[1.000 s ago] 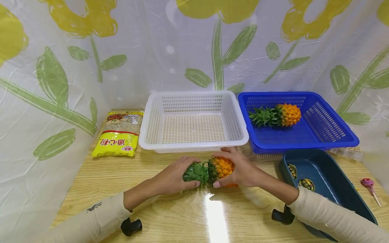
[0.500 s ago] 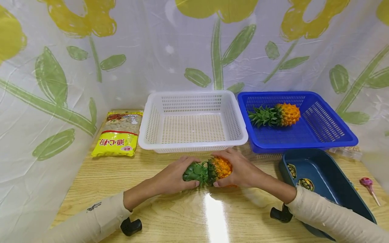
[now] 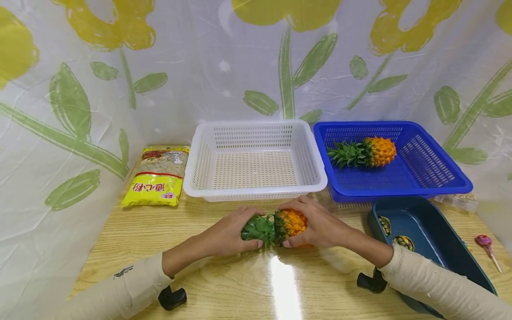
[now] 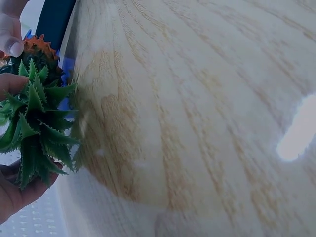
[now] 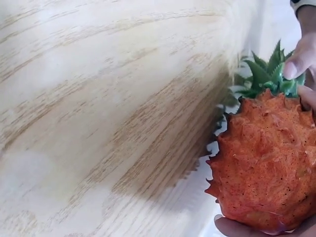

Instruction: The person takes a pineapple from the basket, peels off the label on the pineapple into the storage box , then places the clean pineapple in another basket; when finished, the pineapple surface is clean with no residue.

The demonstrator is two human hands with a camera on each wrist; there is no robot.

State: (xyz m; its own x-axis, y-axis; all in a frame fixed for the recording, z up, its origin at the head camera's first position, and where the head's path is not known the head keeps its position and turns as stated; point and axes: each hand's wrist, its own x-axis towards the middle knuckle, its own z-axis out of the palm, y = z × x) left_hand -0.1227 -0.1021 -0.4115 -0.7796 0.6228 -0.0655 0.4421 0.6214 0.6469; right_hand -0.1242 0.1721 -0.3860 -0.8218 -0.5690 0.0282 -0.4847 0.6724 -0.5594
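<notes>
A small orange pineapple [image 3: 294,222] with a green leafy crown lies on its side just in front of the white basket. My left hand [image 3: 232,231] grips the crown, thumb on the near side and fingers over the far side. My right hand [image 3: 318,224] holds the orange body in the same way. In the left wrist view the spiky leaves [image 4: 37,128] show between thumb and fingers. The right wrist view has the bumpy orange body [image 5: 266,163] large, with fingers beneath it and the other hand's thumb at the crown.
A white basket [image 3: 256,192] stands behind the hands. Right of it, a blue basket [image 3: 420,178] holds a second pineapple [image 3: 380,151]. A yellow pasta bag [image 3: 157,178] lies at left. A dark teal tray [image 3: 424,231] sits under the right forearm, with a lollipop [image 3: 485,242] beyond it.
Both hands keep their hold on the pineapple in the same place. The right-hand fingers have shifted slightly; nothing else has visibly moved.
</notes>
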